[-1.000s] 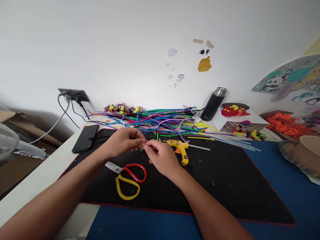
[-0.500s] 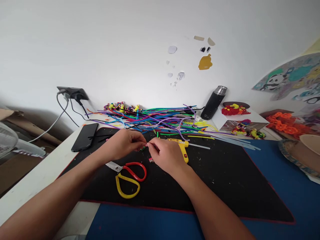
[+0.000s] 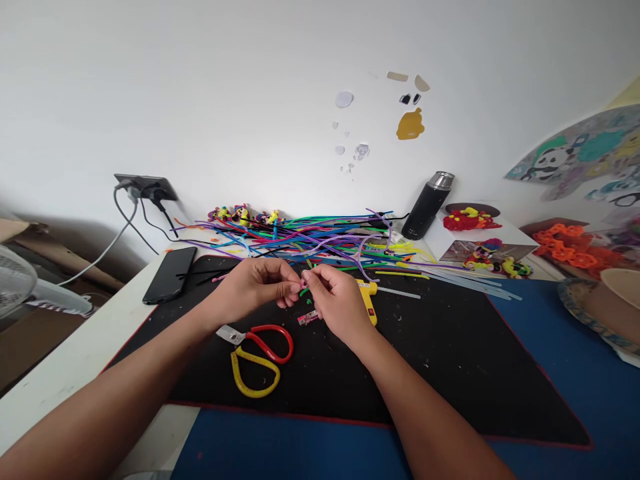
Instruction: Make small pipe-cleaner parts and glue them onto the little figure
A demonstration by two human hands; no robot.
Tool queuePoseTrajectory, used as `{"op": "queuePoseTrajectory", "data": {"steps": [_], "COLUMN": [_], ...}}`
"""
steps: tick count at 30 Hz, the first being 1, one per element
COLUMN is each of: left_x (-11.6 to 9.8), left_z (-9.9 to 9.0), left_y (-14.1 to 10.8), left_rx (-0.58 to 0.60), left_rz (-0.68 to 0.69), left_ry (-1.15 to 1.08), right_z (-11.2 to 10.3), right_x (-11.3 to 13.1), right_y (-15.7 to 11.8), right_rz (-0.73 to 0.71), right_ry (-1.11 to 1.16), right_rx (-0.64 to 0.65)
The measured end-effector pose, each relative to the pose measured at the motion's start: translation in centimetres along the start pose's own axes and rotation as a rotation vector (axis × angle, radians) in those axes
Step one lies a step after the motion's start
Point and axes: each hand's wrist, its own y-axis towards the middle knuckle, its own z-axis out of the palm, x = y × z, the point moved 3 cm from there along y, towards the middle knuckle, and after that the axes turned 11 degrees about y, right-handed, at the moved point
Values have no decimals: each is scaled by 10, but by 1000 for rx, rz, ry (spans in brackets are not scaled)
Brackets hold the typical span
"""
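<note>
Over the black mat (image 3: 450, 360), my left hand (image 3: 253, 288) and my right hand (image 3: 340, 300) meet fingertip to fingertip. Both pinch a small pink piece of pipe cleaner (image 3: 303, 286), mostly hidden by the fingers. Bits of green pipe cleaner (image 3: 305, 293) show just below the fingertips; I cannot tell whether they join the pink one. Beneath my right hand lies a pink patterned lighter-like item (image 3: 307, 319). A yellow glue gun (image 3: 371, 308), partly covered by that hand, has a clear stick in it. Scissors (image 3: 270, 343) with one red and one yellow handle rest nearer me.
A heap of coloured pipe cleaners (image 3: 320, 240) runs along the wall, with small figures (image 3: 243, 215) behind it. A phone (image 3: 170, 275) lies left. A black flask (image 3: 429, 205), a white box (image 3: 440, 237) and clear glue sticks (image 3: 480, 281) are to the right.
Both hands have turned a little and the fingertips have shifted slightly right, so the pink piece between them now shows. More of the lighter-like item is uncovered.
</note>
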Motion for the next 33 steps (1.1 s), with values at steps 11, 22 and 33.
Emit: {"op": "queuePoseTrajectory", "data": {"steps": [11, 22, 33], "left_x": [3, 5, -5], "left_z": [-4, 2, -9], "left_y": [1, 0, 1], "left_rx": [-205, -92, -126], "left_rz": [28, -37, -6], "left_ry": [159, 215, 319], "right_z": [7, 10, 8], "right_x": [-9, -16, -10], "right_y": [1, 0, -1], "right_rz": [138, 135, 84], "right_ry": [222, 172, 81], "right_rx": [65, 60, 41]}}
